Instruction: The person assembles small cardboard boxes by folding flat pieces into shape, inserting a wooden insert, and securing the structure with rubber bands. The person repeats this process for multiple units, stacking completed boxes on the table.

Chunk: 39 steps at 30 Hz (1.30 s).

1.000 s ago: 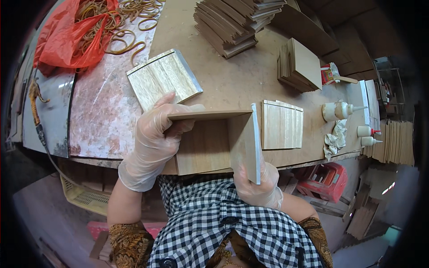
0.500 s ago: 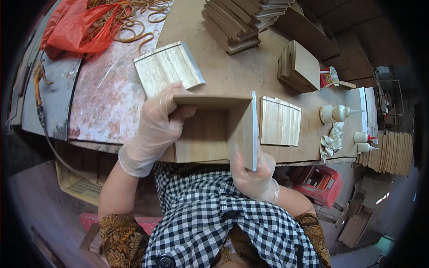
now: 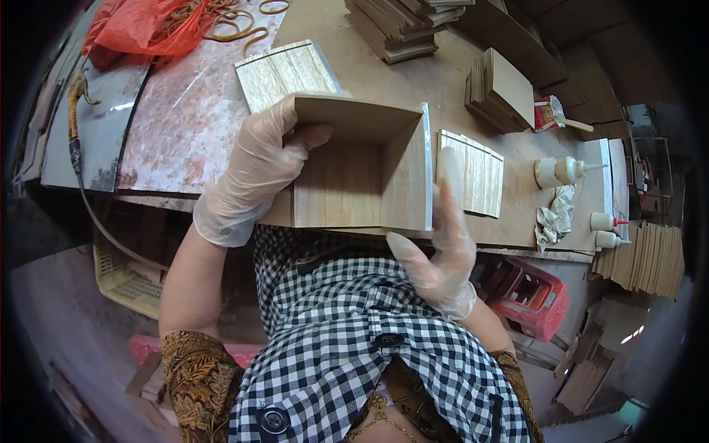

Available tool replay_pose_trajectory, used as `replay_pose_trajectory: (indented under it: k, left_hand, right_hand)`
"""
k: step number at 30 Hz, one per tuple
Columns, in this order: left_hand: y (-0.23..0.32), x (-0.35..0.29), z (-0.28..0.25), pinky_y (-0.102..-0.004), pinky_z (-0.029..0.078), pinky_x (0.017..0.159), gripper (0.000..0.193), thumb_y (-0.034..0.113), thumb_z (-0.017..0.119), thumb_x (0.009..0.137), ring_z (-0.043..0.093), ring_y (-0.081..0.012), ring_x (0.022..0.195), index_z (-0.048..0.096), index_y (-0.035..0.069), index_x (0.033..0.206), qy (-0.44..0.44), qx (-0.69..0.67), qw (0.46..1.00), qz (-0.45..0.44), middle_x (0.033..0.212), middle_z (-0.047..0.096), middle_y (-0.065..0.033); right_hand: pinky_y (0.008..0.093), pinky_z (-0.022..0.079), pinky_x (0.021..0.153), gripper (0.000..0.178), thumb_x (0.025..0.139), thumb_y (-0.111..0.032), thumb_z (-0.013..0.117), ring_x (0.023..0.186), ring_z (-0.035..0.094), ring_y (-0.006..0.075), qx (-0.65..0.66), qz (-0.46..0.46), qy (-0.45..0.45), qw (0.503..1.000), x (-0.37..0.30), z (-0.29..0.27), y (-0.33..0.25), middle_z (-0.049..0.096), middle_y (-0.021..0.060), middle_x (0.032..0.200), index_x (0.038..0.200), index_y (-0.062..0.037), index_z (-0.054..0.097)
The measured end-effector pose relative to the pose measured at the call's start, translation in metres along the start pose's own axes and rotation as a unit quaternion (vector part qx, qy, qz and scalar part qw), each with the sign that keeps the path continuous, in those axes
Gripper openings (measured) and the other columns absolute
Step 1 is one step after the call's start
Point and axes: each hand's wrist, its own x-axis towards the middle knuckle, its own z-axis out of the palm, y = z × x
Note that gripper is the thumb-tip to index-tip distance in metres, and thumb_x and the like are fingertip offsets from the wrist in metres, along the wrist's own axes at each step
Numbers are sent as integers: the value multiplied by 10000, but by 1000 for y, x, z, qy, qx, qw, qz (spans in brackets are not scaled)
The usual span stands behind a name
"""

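Observation:
My left hand (image 3: 255, 166), in a thin see-through glove, grips the left side of a partly assembled wooden box (image 3: 336, 198), thumb inside and fingers outside. The box is tilted so that its inside faces me; a brown board forms its far wall, and its right panel has a pale edge. My gloved right hand (image 3: 447, 266) is beside that right panel, thumb and fingers spread; whether the fingers touch it I cannot tell. A pale grooved wood panel (image 3: 284, 77) lies behind the box, and another grooved panel (image 3: 471, 176) lies to its right.
Stacked brown boards (image 3: 502, 88) stand at the far right of the table, near a glue bottle (image 3: 557, 172), a crumpled cloth (image 3: 554, 218) and two smaller bottles. Far left are a red plastic bag (image 3: 148, 33), rubber bands and a corded tool (image 3: 76, 111). A red stool (image 3: 528, 295) stands below.
My right hand has let go of the box's right panel and spread its fingers. The box, still in my left hand, sits higher in view; the whole table view has shifted up too.

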Motion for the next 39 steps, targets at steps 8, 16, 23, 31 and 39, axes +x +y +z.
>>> replay_pose_trajectory:
  k: [8,16,23,31,39]
  left_hand:
    - [-5,-1,1,-290,551,848,289,-42,700,882,694,-133,929,689,32,1161,12,38,999,18,1020,758,-81]
    - [-6,-1,-3,-297,558,811,264,-21,729,875,709,-158,894,686,25,1131,9,83,996,44,990,758,-101]
    - [-7,0,-2,-272,546,784,205,-2,741,883,673,-99,858,707,1,1086,14,79,995,67,964,760,-69]
    - [-11,0,-3,-295,552,791,259,-32,732,866,710,-167,873,688,34,1113,5,100,990,97,967,750,-101]
    - [-8,-2,-3,-278,539,788,239,-43,724,870,675,-122,861,695,30,1096,-4,91,993,78,950,744,-70]
  right_hand:
    - [379,581,874,821,870,-160,785,1082,689,336,-98,9,13,995,-3,1,6,599,275,1301,1510,74,326]
    - [321,429,504,298,885,-58,731,521,571,211,-175,-68,-1,982,10,5,2,615,73,656,1162,12,648]
    - [349,468,514,511,875,-47,701,528,606,247,-193,-55,-37,979,5,1,0,644,90,688,1352,72,562]
    - [358,468,498,455,851,29,699,520,600,267,-224,-88,-20,970,1,8,3,605,90,658,1292,58,591]
    - [365,453,463,419,856,43,685,490,586,270,-232,-91,-5,969,-2,14,5,574,92,621,1267,63,603]
